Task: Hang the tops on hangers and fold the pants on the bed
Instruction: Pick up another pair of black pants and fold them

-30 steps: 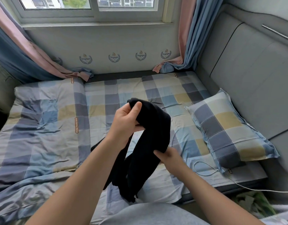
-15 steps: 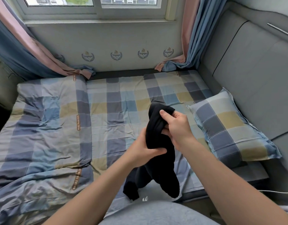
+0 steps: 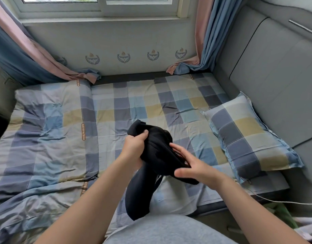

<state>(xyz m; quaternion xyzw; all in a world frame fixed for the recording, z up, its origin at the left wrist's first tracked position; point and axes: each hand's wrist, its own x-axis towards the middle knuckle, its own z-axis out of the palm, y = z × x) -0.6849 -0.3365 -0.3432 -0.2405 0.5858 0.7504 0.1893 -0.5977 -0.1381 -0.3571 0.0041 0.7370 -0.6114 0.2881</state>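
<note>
Black garment [image 3: 157, 155] in left hand [image 3: 134, 148], above bed [image 3: 55, 138]

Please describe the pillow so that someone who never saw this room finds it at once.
Start at the checked bed under the window. At its right edge, next to the grey padded wall panel, lies the pillow. It has the same checks as the bed, but it is puffed up, with a flat border.
</note>
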